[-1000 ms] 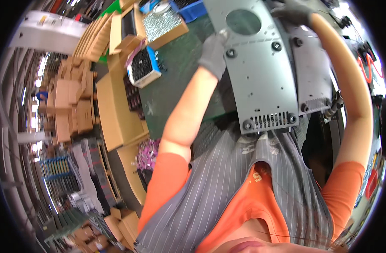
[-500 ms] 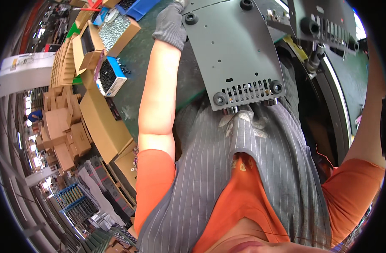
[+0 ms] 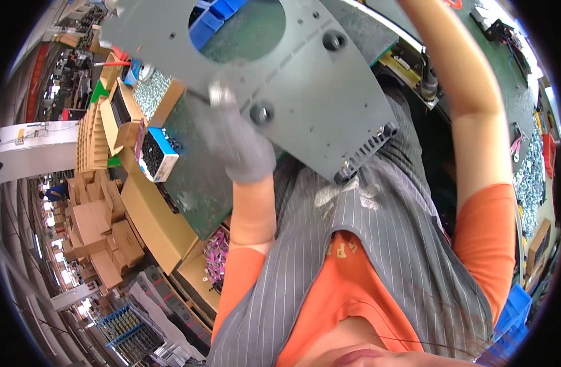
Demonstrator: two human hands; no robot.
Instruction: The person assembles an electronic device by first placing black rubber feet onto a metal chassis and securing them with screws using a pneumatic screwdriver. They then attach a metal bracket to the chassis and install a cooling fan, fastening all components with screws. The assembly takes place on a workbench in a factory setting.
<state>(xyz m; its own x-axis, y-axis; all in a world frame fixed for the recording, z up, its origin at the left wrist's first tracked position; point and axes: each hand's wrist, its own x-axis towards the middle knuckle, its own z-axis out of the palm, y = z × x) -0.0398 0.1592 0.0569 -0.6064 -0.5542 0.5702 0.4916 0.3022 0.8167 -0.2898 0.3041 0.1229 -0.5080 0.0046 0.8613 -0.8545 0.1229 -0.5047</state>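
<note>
A large dark grey metal panel (image 3: 317, 92) with a big round cutout, black round feet and a row of slots hangs tilted before me. Its slotted end is close to my apron. My left hand (image 3: 240, 137), in a grey glove and blurred by motion, grips the panel's left edge, with a thumb showing over its face. Past the top edge of the picture, my right arm reaches forward and the right hand is out of sight.
A green-topped bench (image 3: 198, 183) lies under the panel. To the left stand a blue-and-white box (image 3: 164, 153) of small black parts and a carton (image 3: 170, 101) of shiny screws. Another bench (image 3: 501, 104) with tools is at right.
The panel has turned and moved up and left, bringing its round cutout into view. My left hand has come nearer. The second slotted metal piece at upper right is out of view.
</note>
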